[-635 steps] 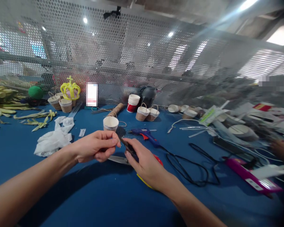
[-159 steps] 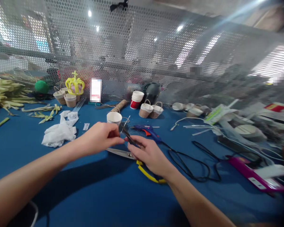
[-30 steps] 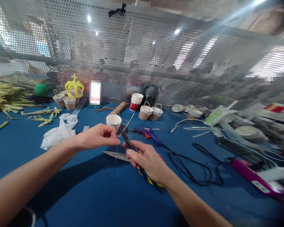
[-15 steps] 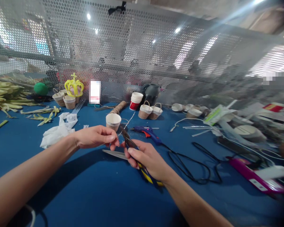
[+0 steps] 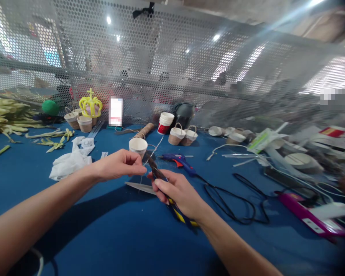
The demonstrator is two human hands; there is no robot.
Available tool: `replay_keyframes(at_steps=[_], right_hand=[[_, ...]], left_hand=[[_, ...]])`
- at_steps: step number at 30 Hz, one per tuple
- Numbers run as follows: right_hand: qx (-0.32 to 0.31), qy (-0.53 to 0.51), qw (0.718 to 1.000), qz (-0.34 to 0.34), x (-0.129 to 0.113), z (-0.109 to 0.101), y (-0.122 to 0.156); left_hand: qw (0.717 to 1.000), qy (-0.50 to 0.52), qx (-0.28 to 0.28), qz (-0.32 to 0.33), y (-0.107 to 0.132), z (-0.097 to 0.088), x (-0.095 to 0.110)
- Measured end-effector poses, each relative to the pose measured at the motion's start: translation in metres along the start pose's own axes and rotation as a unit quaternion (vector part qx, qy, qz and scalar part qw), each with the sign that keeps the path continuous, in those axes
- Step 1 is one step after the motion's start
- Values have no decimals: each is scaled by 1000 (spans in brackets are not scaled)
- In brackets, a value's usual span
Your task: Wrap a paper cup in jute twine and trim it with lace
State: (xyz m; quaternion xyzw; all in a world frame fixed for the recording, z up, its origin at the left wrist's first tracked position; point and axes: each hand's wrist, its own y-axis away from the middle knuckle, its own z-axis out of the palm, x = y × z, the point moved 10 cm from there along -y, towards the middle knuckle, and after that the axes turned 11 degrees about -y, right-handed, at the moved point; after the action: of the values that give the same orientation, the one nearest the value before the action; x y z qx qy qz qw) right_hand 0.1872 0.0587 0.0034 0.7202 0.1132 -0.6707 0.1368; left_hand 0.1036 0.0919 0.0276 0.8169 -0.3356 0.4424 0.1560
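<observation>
In the head view, my right hand (image 5: 175, 191) is closed around pliers (image 5: 155, 170) with blue and yellow handles, their jaws pointing up and left. The jaws meet a thin, whitish twisted wire (image 5: 158, 145) that slants up to the right. At the lower end of this wire, my left hand (image 5: 123, 165) is closed with thumb and fingertips pinched together. A pointed metal blade (image 5: 139, 186) sticks out leftward below my right fingers; whether I hold it too I cannot tell. Just behind my left fingers stands a small paper cup (image 5: 138, 145) with a brown lower part.
A blue glue gun (image 5: 178, 161) with a black cord lies right of the pliers. Behind are stacked white cups (image 5: 166, 122), handled small baskets (image 5: 176, 135) and a twine roll (image 5: 145, 130). White crumpled material (image 5: 70, 163) lies left; a purple power strip (image 5: 307, 214) lies right.
My left hand has shifted slightly, its fingers curling into a tighter pinch near the wire's lower end. My right hand and the pliers stay nearly where they were.
</observation>
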Motion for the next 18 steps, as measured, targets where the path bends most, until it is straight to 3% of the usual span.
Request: replay_keyframes(at_steps=[1,3,4,5,7,9,10,12,14,16,18], right_hand=[[18,12,1000,-1,0,-3,-1],[47,32,998,-3,0,-6,-1],[54,35,998,-5,-1,-7,-2],[56,36,998,-9,-3,-7,-1],[49,36,998,-13,-6,-5,-1],[29,26,999,-11,-8,-2,0],[16,19,1000,-9,-9,0,1],[-6,1,1000,-6,-10,4,1],[-18,-16,1000,-7,-11,7,2],[-25,-23,999,-5,-9,8,2],[-23,-21,1000,-1,-6,7,2]], left_hand=[[990,-130,63,-6,3,-10,7],[917,-359,172,-4,12,-25,31],[889,-415,192,-1,16,-26,39],[880,-435,191,-2,17,-27,42],[921,-361,143,-1,13,-26,34],[985,-168,41,24,8,-17,19],[997,-61,-16,40,6,-10,13],[986,126,-98,37,4,0,1],[961,243,-129,24,2,6,-9],[948,288,-131,15,0,11,-13],[957,264,-117,7,0,12,-11]])
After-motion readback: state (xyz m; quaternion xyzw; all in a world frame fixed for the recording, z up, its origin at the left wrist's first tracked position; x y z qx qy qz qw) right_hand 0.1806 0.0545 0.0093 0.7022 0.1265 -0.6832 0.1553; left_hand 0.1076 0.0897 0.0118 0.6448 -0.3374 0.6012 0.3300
